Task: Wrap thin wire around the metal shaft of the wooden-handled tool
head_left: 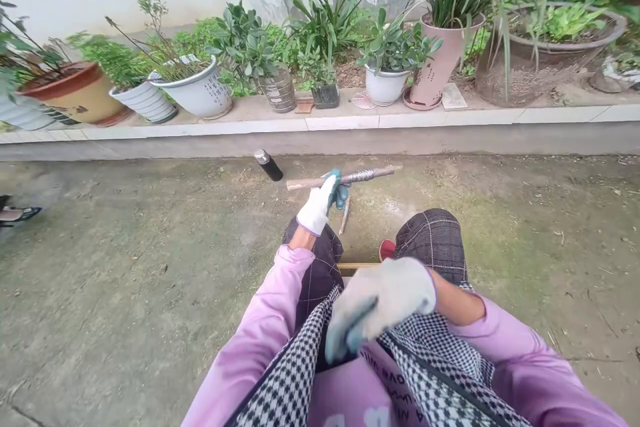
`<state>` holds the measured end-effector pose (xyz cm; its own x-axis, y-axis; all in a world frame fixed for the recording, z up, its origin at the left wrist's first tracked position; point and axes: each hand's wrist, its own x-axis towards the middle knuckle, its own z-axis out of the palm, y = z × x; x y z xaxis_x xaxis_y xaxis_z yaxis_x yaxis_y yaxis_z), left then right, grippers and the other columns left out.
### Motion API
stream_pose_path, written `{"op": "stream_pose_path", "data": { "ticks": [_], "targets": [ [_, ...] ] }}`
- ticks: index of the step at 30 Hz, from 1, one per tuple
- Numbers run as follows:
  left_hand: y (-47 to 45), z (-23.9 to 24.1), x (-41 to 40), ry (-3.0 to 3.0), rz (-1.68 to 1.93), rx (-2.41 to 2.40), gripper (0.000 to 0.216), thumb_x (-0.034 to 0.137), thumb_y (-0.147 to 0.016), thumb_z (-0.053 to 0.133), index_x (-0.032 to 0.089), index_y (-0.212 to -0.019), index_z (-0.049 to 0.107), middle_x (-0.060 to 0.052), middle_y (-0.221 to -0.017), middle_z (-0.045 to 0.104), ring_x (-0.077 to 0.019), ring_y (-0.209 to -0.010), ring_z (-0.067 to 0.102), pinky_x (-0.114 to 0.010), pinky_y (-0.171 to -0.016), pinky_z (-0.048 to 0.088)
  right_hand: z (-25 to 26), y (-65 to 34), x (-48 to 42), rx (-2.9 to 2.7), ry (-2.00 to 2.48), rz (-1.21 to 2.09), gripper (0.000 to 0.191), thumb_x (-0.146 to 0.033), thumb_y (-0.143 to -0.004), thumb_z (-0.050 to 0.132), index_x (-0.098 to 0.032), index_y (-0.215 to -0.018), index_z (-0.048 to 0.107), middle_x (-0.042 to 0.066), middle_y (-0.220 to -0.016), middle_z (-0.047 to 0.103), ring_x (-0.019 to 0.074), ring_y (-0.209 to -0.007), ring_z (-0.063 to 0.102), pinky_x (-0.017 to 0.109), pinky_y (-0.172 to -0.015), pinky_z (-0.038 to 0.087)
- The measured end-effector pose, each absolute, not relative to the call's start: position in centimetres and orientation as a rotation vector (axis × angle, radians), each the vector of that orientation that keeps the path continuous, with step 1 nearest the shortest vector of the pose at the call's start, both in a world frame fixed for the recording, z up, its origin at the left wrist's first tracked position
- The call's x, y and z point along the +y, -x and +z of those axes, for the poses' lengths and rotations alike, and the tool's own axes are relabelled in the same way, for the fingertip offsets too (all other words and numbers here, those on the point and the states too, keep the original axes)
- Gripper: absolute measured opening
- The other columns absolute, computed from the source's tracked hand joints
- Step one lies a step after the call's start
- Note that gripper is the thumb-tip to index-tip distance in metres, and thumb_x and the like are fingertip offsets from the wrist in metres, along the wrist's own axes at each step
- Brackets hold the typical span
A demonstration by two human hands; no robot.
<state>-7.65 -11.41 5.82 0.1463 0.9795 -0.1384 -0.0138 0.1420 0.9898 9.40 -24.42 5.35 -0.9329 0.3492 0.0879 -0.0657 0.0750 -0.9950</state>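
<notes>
Over the ground (150,267), I see the left grip (318,205) clamped on the stick (383,172), its silvery binding (364,175) apparently wound partway, with both ends left bare; near the checked garment (285,373), the blurred right grip (383,303) may be apart or together; I cannot tell.

Rough against shiny

The left grip (334,188) wears a matt cloth glove (315,208); within it the stick (306,183) looks like rough wood, its wrapping (363,175) shiny and metallic. Left of the grip, the flask (271,168) pairs a smooth, matt body with a glossy metallic cap (261,155). Below the grip, the ground (175,267) is rough, matt, like concrete.
</notes>
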Motion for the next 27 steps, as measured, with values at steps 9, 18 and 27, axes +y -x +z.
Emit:
{"op": "stream_pose_path", "data": {
  "ticks": [9,18,27],
  "targets": [
    [8.9,3.1,-9.9,-1.100,0.815,1.061,0.069,0.076,-0.115,0.064,0.020,-0.075,0.070,0.002,-0.051,0.053,-0.0116,-0.045,0.044,-0.030,-0.051,0.036,0.2,-15.4,-12.2,-1.139,1.064,1.558,0.091,-0.064,-0.063,0.111,-0.023,-0.139,0.084,0.010,-0.108,0.089,0.0250,-0.087,0.083,0.037,-0.072,0.072],
    [9.4,4.7,-8.2,-1.186,0.775,1.081,0.052,0.058,-0.117,0.073,0.018,-0.083,0.071,0.002,-0.060,0.063,-0.0089,-0.048,0.050,-0.025,-0.051,0.040,5.4,-16.7,-6.4,-1.638,1.119,1.621,0.058,-0.061,-0.074,0.106,-0.019,-0.109,0.089,0.008,-0.094,0.086,0.0212,-0.074,0.078,0.030,-0.061,0.064],
    [9.5,3.7,-7.3,-1.182,0.771,1.223,0.022,0.032,-0.111,0.068,0.014,-0.110,0.080,0.008,-0.058,0.057,-0.0087,-0.043,0.040,-0.023,-0.047,0.032,3.3,-14.9,-5.3,-1.943,1.572,1.230,0.025,-0.047,-0.102,0.070,-0.024,-0.109,0.077,0.002,-0.083,0.074,0.0188,-0.067,0.064,0.029,-0.062,0.050]
  ]
}}
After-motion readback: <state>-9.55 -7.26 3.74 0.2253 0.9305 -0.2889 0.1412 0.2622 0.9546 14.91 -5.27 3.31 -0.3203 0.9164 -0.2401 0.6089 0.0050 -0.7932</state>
